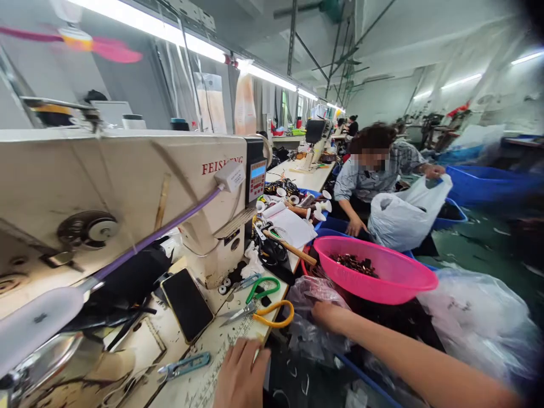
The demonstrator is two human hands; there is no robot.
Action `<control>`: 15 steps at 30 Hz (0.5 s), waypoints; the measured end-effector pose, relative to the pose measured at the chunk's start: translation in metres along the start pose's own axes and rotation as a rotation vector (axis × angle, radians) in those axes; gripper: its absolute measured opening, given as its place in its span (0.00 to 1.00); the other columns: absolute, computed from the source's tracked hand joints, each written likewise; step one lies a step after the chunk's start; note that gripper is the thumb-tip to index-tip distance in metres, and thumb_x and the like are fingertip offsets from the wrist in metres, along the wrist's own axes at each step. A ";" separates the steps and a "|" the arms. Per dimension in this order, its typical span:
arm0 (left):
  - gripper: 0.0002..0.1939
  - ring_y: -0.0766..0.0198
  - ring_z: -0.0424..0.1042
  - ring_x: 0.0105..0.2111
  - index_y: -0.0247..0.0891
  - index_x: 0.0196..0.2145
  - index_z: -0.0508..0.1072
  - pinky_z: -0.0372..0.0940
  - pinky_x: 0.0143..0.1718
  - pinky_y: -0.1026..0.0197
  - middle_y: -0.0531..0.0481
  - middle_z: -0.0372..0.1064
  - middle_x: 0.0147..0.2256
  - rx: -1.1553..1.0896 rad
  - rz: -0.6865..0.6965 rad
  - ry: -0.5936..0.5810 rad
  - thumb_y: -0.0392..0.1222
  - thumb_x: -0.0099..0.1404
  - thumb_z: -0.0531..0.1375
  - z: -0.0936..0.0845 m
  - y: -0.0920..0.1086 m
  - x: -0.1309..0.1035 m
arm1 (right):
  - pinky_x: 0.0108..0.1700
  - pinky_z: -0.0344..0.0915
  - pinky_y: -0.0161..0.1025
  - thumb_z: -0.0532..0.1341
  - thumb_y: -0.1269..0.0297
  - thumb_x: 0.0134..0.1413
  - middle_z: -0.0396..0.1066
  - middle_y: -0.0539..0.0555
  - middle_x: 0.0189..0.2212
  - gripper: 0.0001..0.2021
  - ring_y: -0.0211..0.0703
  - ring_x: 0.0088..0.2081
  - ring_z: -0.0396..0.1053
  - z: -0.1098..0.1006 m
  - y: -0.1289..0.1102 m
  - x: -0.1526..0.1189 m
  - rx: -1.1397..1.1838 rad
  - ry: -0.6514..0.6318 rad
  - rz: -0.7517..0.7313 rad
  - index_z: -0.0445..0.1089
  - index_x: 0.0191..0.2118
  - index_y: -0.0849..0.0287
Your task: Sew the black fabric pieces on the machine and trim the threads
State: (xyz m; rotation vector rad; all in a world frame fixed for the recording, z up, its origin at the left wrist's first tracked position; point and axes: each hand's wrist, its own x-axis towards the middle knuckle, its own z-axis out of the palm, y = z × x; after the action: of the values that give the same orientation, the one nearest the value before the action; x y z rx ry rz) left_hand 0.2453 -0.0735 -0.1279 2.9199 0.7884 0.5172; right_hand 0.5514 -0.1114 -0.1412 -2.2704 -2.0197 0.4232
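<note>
Head view: pink basin [395,277] and scissors [259,310] flank right hand [329,315].

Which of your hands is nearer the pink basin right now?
Right. The right hand is in the clear plastic bags just below the pink basin; the left hand rests on the table edge, farther off.

Red lettering on the cream body of the sewing machine [127,187] reads "FEIS", then a gap hidden by a white tag [232,177], then "NG". The tag carries print too small to read. The control panel [257,177] has a lit blue display; its figures are illegible.
</note>
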 end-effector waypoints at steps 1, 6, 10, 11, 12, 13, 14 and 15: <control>0.20 0.50 0.72 0.51 0.46 0.53 0.72 0.71 0.48 0.47 0.42 0.71 0.53 0.042 -0.034 0.028 0.31 0.67 0.53 0.006 -0.003 0.017 | 0.36 0.72 0.38 0.62 0.61 0.63 0.73 0.51 0.34 0.07 0.37 0.33 0.72 -0.009 -0.007 -0.001 -0.038 -0.046 -0.025 0.72 0.38 0.60; 0.32 0.39 0.67 0.57 0.34 0.61 0.65 0.67 0.54 0.39 0.33 0.66 0.59 0.105 -0.221 0.109 0.42 0.60 0.63 0.029 -0.013 0.074 | 0.48 0.68 0.45 0.57 0.74 0.58 0.75 0.61 0.40 0.11 0.49 0.44 0.73 -0.058 -0.059 0.010 -0.097 0.043 -0.234 0.74 0.43 0.60; 0.27 0.38 0.68 0.56 0.35 0.58 0.70 0.67 0.53 0.38 0.35 0.70 0.57 0.118 -0.221 0.123 0.43 0.60 0.62 0.036 -0.015 0.066 | 0.59 0.62 0.47 0.60 0.76 0.46 0.69 0.64 0.53 0.29 0.54 0.54 0.67 -0.065 -0.085 0.033 -0.080 0.041 -0.461 0.66 0.57 0.64; 0.27 0.37 0.65 0.59 0.37 0.58 0.69 0.66 0.54 0.37 0.36 0.67 0.59 0.130 -0.213 0.135 0.41 0.61 0.62 0.035 -0.014 0.060 | 0.57 0.63 0.48 0.60 0.77 0.45 0.70 0.65 0.51 0.28 0.55 0.52 0.68 -0.063 -0.086 0.038 -0.077 0.032 -0.484 0.67 0.56 0.65; 0.28 0.37 0.62 0.61 0.39 0.59 0.68 0.65 0.55 0.37 0.37 0.64 0.62 0.144 -0.205 0.149 0.40 0.61 0.61 0.033 -0.012 0.054 | 0.55 0.64 0.48 0.59 0.78 0.44 0.70 0.65 0.49 0.28 0.55 0.51 0.68 -0.060 -0.084 0.042 -0.071 0.029 -0.495 0.67 0.56 0.66; 0.28 0.38 0.60 0.62 0.41 0.60 0.67 0.65 0.55 0.36 0.39 0.62 0.63 0.156 -0.196 0.163 0.38 0.61 0.59 0.030 -0.010 0.047 | 0.54 0.66 0.46 0.58 0.80 0.43 0.70 0.65 0.48 0.29 0.54 0.50 0.69 -0.057 -0.081 0.044 -0.060 0.029 -0.501 0.67 0.56 0.66; 0.29 0.39 0.59 0.63 0.44 0.60 0.67 0.64 0.56 0.37 0.42 0.60 0.64 0.166 -0.189 0.176 0.36 0.61 0.58 0.026 -0.007 0.042 | 0.53 0.67 0.45 0.56 0.81 0.42 0.69 0.64 0.47 0.30 0.52 0.49 0.69 -0.055 -0.078 0.045 -0.046 0.031 -0.501 0.66 0.56 0.66; 0.29 0.41 0.58 0.64 0.46 0.60 0.67 0.65 0.56 0.37 0.44 0.60 0.64 0.173 -0.189 0.187 0.34 0.61 0.57 0.023 -0.004 0.037 | 0.51 0.68 0.42 0.55 0.82 0.41 0.69 0.63 0.47 0.31 0.50 0.48 0.70 -0.053 -0.074 0.045 -0.028 0.036 -0.497 0.66 0.56 0.65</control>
State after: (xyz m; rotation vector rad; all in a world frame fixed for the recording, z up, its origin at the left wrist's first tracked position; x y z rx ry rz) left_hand 0.2809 -0.0508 -0.1392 2.9367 1.1744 0.7459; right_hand 0.4982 -0.0507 -0.0803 -1.6768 -2.4682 0.3079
